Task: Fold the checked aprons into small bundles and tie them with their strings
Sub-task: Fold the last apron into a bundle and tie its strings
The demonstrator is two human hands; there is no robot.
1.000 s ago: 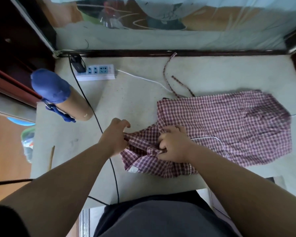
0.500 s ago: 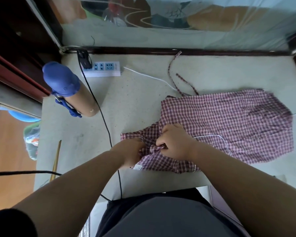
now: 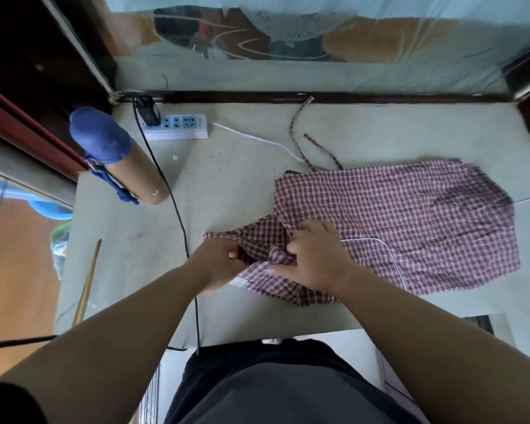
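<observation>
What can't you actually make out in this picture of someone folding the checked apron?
1. Head view: how the apron is folded between the left hand and right hand; the hands cover it.
2. Head view: where the white cable goes once it meets the apron.
3. Head view: the objects behind the plastic sheet, smeared by its glare.
4. Head view: where the black cable ends, past the table edge.
</observation>
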